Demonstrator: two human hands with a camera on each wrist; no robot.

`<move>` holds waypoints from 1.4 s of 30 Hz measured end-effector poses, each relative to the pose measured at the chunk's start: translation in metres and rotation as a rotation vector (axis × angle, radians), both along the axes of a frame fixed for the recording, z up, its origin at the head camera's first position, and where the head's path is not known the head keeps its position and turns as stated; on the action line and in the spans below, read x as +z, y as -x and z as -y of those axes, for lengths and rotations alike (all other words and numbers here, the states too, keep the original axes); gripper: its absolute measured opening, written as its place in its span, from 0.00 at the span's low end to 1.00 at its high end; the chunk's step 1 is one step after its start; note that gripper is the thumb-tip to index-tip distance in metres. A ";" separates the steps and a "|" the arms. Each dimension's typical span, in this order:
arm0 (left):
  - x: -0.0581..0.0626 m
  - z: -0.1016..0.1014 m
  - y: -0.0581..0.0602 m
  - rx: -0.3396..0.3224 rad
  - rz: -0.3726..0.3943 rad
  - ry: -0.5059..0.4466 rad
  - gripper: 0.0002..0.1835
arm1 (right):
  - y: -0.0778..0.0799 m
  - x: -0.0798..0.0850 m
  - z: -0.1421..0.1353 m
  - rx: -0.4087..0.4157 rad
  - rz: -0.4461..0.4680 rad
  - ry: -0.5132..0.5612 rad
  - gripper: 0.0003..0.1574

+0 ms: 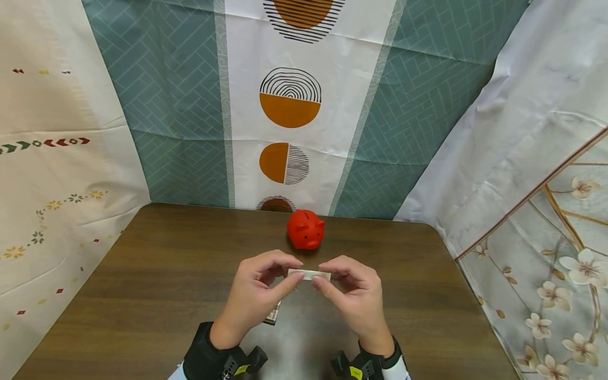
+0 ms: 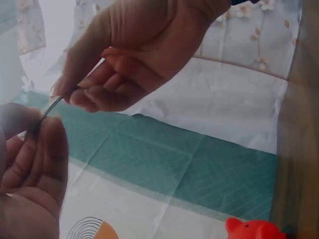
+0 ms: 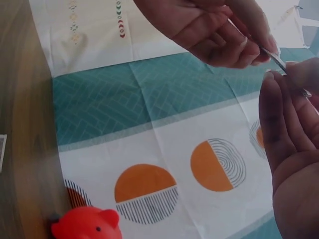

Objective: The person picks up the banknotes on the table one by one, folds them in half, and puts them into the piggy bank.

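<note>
Both hands hold a narrow folded banknote (image 1: 309,274) just above the table, in front of the piggy bank. My left hand (image 1: 258,290) pinches its left end between thumb and fingers. On its right end, the right hand (image 1: 352,293) has a matching pinch. Seen from the left wrist, the folded banknote (image 2: 51,105) is a thin edge between the fingertips of the two hands. A second banknote (image 1: 272,315) lies on the table, partly covered by the left hand. The red piggy bank (image 1: 305,230) stands beyond the fingers, its coin slot on top.
The brown wooden table (image 1: 418,301) reaches back to a teal and white cloth (image 1: 180,169) hung behind it. A cream patterned cloth (image 1: 62,211) hangs at the left, a white floral one (image 1: 537,264) at the right. Black wrist cameras sit on both wrists.
</note>
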State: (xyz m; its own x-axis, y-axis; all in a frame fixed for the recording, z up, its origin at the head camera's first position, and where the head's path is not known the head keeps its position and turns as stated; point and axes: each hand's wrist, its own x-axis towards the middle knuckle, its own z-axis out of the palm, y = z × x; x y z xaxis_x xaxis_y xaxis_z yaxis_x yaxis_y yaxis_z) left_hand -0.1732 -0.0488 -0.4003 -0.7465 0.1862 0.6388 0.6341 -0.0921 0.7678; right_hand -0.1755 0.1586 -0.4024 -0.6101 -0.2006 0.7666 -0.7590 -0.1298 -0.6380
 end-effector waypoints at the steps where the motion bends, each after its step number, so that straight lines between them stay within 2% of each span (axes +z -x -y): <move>1: 0.000 -0.001 0.000 -0.004 0.004 -0.001 0.09 | 0.000 0.000 0.001 -0.011 0.000 -0.003 0.24; 4: -0.002 -0.004 0.000 -0.034 -0.001 -0.011 0.08 | -0.001 0.000 0.003 -0.019 0.002 -0.008 0.24; 8: -0.005 -0.007 0.001 -0.080 -0.046 -0.020 0.09 | -0.001 -0.001 0.007 0.017 0.007 -0.017 0.21; 16: -0.006 -0.009 0.003 -0.076 -0.153 -0.023 0.11 | -0.004 0.001 0.009 -0.013 0.014 -0.071 0.18; 20: -0.006 -0.009 0.004 -0.072 -0.135 -0.020 0.11 | -0.004 0.003 0.006 -0.037 0.031 -0.059 0.18; 27: -0.007 -0.009 0.004 -0.066 -0.115 -0.021 0.10 | -0.002 0.003 0.002 -0.026 0.023 -0.049 0.17; 42: -0.006 -0.003 0.003 -0.041 -0.073 -0.006 0.08 | -0.001 0.005 -0.004 -0.041 0.024 -0.088 0.18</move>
State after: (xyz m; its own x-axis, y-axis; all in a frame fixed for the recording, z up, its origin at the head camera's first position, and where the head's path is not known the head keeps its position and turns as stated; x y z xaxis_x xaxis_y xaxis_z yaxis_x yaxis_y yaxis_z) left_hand -0.1767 -0.0453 -0.4059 -0.6895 0.2116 0.6927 0.6840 -0.1241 0.7188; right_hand -0.1749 0.1621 -0.3976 -0.6372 -0.2410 0.7320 -0.7469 -0.0411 -0.6637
